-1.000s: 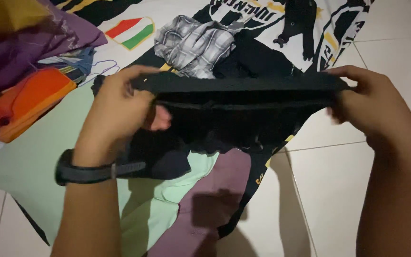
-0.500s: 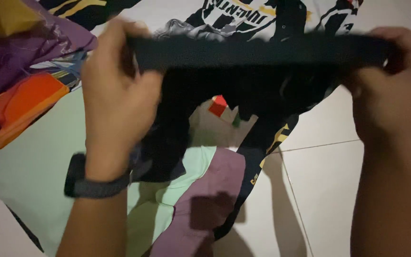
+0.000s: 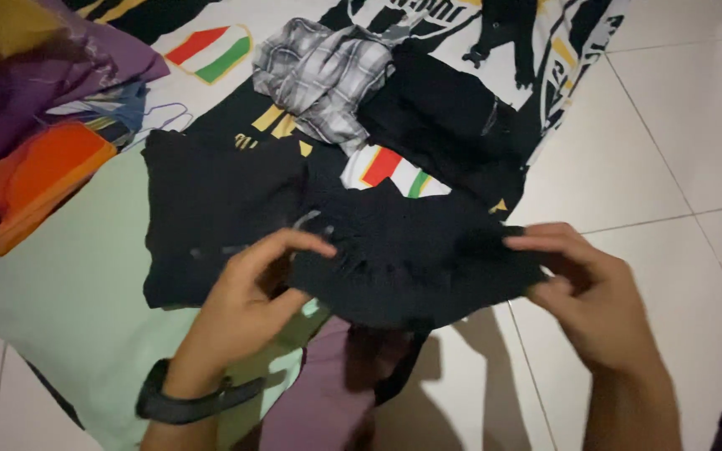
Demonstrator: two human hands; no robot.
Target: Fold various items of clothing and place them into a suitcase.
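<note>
A small black garment (image 3: 415,259) is stretched low between both hands, just above the cloths on the floor. My left hand (image 3: 252,301), with a dark watch on its wrist, pinches the garment's left edge. My right hand (image 3: 582,292) grips its right edge. Directly behind lies another black folded garment (image 3: 211,209), flat on the pale green cloth (image 3: 60,292).
A grey checked shirt (image 3: 323,71) and a black piece (image 3: 453,117) lie on a black-and-white printed sheet (image 3: 561,50). An orange case (image 3: 22,179) and purple fabric (image 3: 43,75) sit at left. A mauve cloth (image 3: 319,401) lies near me. White floor tiles (image 3: 678,142) spread to the right.
Both hands have come down and toward me, lowering the black garment from stretched high in the air to just above the floor, and they now hold it closer together.
</note>
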